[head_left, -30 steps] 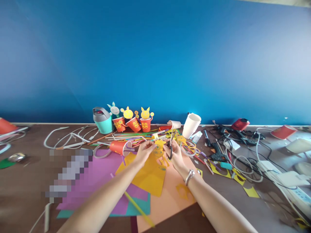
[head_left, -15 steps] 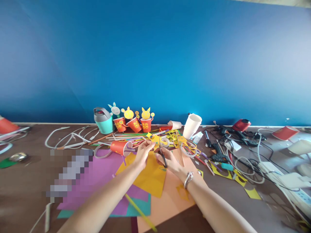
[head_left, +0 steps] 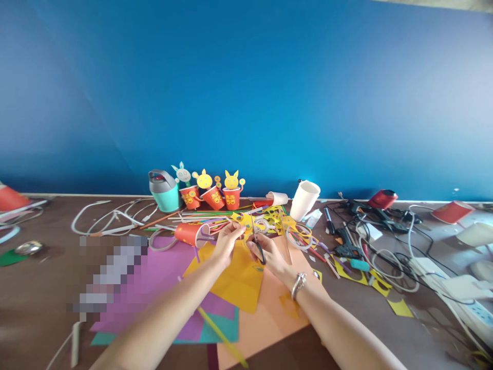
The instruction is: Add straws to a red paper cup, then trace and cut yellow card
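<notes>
Between the fingers of my left hand (head_left: 228, 241) is a small piece of yellow paper (head_left: 242, 220). My right hand (head_left: 269, 254) grips black-handled scissors (head_left: 260, 251), whose blades point up beside that piece. Whether the blades touch the paper I cannot tell. Below both hands lies a sheet of orange-yellow paper (head_left: 239, 285), on top of peach paper (head_left: 277, 318) and purple paper (head_left: 157, 288). A red paper cup (head_left: 188, 235) rests on its side just left of my left hand. Yellow paper scraps (head_left: 273, 218) are heaped behind the hands.
Three red cups with paper animal heads (head_left: 231, 192) stand by the blue wall, right of a teal container (head_left: 166, 195). A white cup (head_left: 304, 201) leans at the back. Glue guns (head_left: 346, 246), tangled cables and a power strip (head_left: 477, 311) occupy the right side.
Almost nothing differs. The scissors and my right hand have shifted very slightly, while my left hand keeps its place with the yellow piece.
</notes>
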`<action>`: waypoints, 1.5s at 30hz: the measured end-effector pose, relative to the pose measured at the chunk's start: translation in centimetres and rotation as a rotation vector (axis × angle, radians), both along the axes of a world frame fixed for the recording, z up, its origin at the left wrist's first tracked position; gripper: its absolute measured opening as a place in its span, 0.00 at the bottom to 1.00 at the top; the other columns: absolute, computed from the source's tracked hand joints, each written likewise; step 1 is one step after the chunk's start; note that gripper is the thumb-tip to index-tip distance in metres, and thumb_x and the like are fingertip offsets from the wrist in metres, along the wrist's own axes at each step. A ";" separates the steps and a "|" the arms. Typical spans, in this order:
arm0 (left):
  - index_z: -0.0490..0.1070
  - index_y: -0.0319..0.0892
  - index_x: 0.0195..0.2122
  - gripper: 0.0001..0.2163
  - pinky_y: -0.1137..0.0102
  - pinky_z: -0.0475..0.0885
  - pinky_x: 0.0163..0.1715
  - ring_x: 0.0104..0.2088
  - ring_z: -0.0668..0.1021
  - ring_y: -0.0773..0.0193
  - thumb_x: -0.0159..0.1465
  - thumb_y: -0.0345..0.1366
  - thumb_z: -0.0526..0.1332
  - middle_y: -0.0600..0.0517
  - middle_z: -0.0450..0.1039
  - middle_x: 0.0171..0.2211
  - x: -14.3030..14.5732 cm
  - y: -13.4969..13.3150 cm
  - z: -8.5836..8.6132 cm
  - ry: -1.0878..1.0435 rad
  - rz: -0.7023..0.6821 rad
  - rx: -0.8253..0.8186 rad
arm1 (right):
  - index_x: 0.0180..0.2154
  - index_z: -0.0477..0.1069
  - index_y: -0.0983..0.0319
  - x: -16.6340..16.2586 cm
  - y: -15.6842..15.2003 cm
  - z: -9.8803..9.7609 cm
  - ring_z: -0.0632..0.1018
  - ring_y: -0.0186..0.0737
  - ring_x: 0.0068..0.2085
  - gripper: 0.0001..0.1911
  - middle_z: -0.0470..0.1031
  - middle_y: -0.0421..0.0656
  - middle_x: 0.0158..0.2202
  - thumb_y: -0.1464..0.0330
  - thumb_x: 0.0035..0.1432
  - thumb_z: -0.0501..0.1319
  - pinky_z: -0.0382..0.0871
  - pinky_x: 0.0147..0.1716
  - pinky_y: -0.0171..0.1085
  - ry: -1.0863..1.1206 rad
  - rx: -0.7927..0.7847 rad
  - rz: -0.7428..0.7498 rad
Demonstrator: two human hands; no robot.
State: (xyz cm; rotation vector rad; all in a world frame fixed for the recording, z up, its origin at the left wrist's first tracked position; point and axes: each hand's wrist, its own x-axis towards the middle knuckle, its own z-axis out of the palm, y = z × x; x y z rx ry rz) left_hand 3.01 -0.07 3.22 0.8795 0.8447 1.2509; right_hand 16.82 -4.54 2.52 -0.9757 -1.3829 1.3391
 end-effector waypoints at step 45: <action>0.66 0.40 0.21 0.14 0.73 0.60 0.26 0.22 0.67 0.71 0.45 0.40 0.71 0.58 0.65 0.19 -0.4 0.5 -0.4 0.007 -0.035 0.012 | 0.31 0.66 0.61 0.1 0.8 -2.8 0.55 0.28 0.20 0.21 0.55 0.33 0.20 0.50 0.50 0.64 0.49 0.19 0.31 0.069 -0.042 0.027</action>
